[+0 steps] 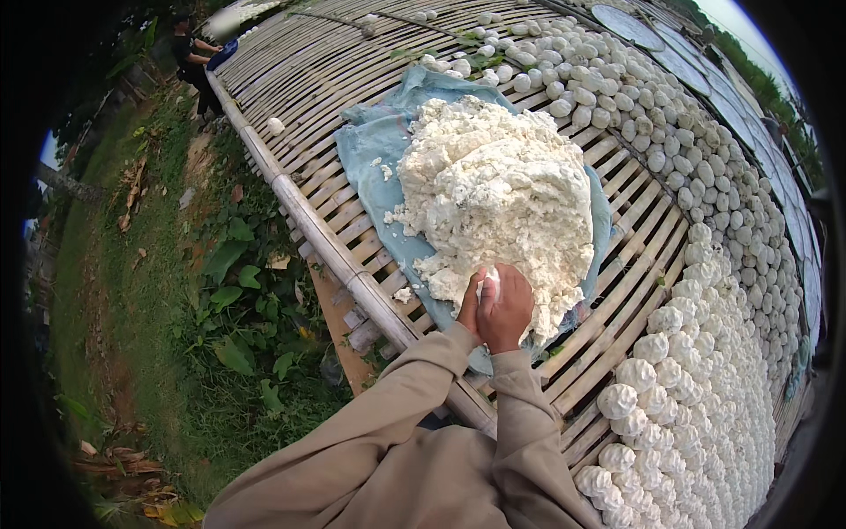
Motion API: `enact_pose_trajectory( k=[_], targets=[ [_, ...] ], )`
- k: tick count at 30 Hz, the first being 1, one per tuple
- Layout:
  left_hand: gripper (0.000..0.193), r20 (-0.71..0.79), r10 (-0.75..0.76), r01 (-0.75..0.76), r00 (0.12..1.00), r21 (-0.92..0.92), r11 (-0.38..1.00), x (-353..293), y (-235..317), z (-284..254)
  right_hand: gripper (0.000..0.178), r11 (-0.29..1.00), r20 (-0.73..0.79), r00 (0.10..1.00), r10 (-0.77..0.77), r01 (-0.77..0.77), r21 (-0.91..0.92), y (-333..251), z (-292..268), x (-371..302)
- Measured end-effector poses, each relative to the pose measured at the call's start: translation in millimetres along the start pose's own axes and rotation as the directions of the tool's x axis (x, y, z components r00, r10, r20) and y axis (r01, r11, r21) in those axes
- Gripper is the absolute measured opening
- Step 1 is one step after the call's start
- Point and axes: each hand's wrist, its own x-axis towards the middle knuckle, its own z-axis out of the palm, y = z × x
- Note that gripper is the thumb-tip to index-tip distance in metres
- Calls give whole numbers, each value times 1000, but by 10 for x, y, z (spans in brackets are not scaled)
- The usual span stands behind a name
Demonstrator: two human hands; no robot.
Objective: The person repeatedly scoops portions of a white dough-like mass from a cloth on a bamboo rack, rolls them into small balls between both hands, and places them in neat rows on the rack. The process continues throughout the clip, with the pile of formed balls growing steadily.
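A large heap of crumbly white dough-like mass (pixel 502 185) lies on a blue cloth sheet (pixel 363 189) spread over bamboo slats. At the heap's near edge my left hand (pixel 470 310) and my right hand (pixel 509 309) are pressed together, closed around a lump of the white mass (pixel 490 280). A little of the lump shows between the fingers; the rest is hidden by my hands. To the right of the heap sit many fresh white molded balls (pixel 636 375), with ridged, squeezed surfaces.
Greyer, drier balls (pixel 696 167) cover the slats further right and back. The bamboo platform's thick edge pole (pixel 304 207) runs along the left, with green plants (pixel 238 273) beyond it. Round trays (pixel 630 26) stand at the far right. Another person (pixel 189 62) stands at the far left.
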Motion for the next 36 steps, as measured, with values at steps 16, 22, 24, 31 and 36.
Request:
enact_pose_trajectory(
  k=[16, 22, 24, 31, 36],
  targets=[
    [80, -18, -161, 161, 987, 222, 962, 13, -475, 244, 40, 956, 167, 947, 275, -288, 61, 384, -535, -278],
    [61, -17, -305, 298, 952, 263, 918, 14, -820, 236, 46, 972, -185, 961, 206, -223, -77, 649, -874, -504],
    [62, -73, -315, 316, 946, 415, 853, 46, -1034, 225, 47, 935, -2, 935, 355, -355, 18, 696, -957, -776],
    [86, 139, -588, 197, 797, 861, 470, -113, -1796, 308, 74, 588, -176, 588, 790, -643, 491, 974, -1878, -1907],
    [87, 184, -578, 56, 795, 927, 372, -171, -1931, 344, 72, 597, -627, 345, 699, -764, 246, 1368, -2367, -2458]
  ],
)
